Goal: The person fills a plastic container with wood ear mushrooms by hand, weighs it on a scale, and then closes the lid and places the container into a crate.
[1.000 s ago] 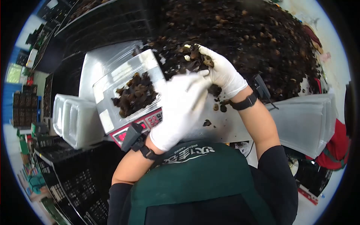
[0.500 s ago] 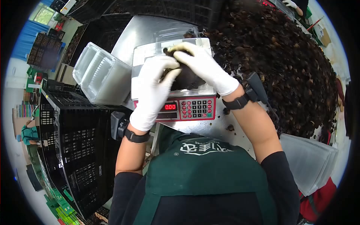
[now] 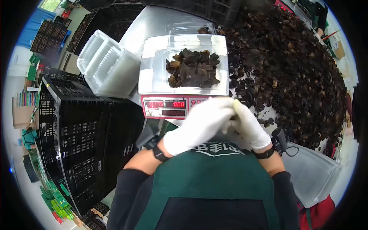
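My left hand and my right hand, both in white gloves, meet in front of the scale, close to the green apron. They are blurred, and their fingers overlap, so what they hold, if anything, cannot be made out. Behind them the red and white scale shows lit red digits. A clear plastic tray rests on its platform, with dark brown fungus pieces heaped in it.
Loose dark fungus spreads widely at the right. Stacked clear trays stand left of the scale, above a black crate. More clear containers lie at lower right. A co-worker's arm shows at upper right.
Both hands have moved from over the tray down toward the apron, uncovering the fungus heap. The scale display now shows lit digits at its left too. The camera view has shifted slightly.
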### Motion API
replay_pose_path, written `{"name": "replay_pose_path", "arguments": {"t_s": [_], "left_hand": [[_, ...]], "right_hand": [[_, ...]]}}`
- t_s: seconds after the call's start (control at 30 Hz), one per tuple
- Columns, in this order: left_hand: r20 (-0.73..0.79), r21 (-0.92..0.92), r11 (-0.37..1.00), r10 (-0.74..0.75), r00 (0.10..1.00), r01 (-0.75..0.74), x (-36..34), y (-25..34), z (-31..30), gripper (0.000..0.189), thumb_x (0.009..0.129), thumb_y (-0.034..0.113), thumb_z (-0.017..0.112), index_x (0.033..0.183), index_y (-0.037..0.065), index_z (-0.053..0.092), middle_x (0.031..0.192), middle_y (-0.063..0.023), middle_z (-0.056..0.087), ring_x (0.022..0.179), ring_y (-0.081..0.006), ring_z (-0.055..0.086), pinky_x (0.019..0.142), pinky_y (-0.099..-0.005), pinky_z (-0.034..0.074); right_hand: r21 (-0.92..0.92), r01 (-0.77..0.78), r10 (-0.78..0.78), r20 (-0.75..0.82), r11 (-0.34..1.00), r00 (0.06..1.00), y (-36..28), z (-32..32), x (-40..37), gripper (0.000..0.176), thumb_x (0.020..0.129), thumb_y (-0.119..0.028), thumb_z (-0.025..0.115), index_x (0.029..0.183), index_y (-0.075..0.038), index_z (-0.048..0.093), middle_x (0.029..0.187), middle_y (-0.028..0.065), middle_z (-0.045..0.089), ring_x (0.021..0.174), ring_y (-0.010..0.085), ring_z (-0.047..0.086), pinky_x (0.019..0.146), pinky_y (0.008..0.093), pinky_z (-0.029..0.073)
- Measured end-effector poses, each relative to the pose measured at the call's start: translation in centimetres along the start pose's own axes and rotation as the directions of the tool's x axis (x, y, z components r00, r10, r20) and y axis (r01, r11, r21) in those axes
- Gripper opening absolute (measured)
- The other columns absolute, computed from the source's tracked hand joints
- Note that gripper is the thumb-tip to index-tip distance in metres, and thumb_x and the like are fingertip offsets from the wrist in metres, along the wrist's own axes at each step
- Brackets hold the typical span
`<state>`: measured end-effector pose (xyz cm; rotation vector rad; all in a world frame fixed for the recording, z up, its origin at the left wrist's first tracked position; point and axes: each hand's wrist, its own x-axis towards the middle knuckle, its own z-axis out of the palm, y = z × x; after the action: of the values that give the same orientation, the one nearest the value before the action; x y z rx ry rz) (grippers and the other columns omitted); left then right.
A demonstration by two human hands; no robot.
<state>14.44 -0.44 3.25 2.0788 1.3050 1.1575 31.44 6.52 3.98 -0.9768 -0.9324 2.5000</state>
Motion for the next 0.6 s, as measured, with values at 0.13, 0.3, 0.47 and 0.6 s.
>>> {"name": "replay_pose_path", "arguments": {"t_s": [0.13,0.3,0.47,0.6], "left_hand": [[0.262,-0.116,0.993,0.042,0.964,-0.012,0.0,0.1,2.9,0.027,0.083,0.006,0.069,0.109,0.004,0.066,0.107,-0.0119,0.066,0.095,-0.0322,0.065,0.081,-0.0395,0.054],[0.183,0.025,0.999,0.026,0.983,-0.031,-0.1,-0.9,-1.1,0.023,0.087,0.008,0.068,0.11,0.006,0.068,0.101,-0.0116,0.069,0.093,-0.0294,0.067,0.084,-0.0377,0.054],[-0.25,-0.105,0.859,-0.51,0.823,0.501,1.4,-5.1,-11.1,0.027,0.094,0.01,0.062,0.12,0.002,0.068,0.109,-0.0102,0.072,0.095,-0.0167,0.068,0.089,-0.0291,0.051],[-0.379,0.278,0.8,-0.417,0.826,0.531,4.0,-14.7,-15.3,0.041,0.093,0.028,0.067,0.125,0.002,0.065,0.11,-0.0123,0.071,0.102,-0.0184,0.067,0.09,-0.0292,0.05]], "right_hand": [[-0.447,0.224,-0.335,-0.186,0.866,0.924,5.7,-6.4,-3.4,0.019,0.098,-0.013,0.055,0.109,-0.002,0.066,0.093,0.0022,0.064,0.073,0.0066,0.054,0.057,0.02,0.039],[-0.843,-0.333,-0.316,-0.482,0.423,0.817,9.2,-14.3,-13.7,0.014,0.087,-0.014,0.068,0.08,-0.002,0.072,0.075,0.0083,0.069,0.063,0.0199,0.062,0.06,0.0306,0.045],[-0.84,-0.532,-0.393,-0.454,-0.111,0.799,12.5,-17.3,-21.2,0.009,0.079,-0.012,0.072,0.077,-0.004,0.072,0.084,0.0152,0.07,0.079,0.0361,0.067,0.074,0.0438,0.053],[-0.912,-0.385,-0.545,-0.253,-0.141,0.799,10.8,-14.8,-16.5,0.013,0.08,-0.011,0.071,0.093,-0.007,0.07,0.089,0.0129,0.067,0.088,0.0327,0.063,0.077,0.0418,0.051]]}}
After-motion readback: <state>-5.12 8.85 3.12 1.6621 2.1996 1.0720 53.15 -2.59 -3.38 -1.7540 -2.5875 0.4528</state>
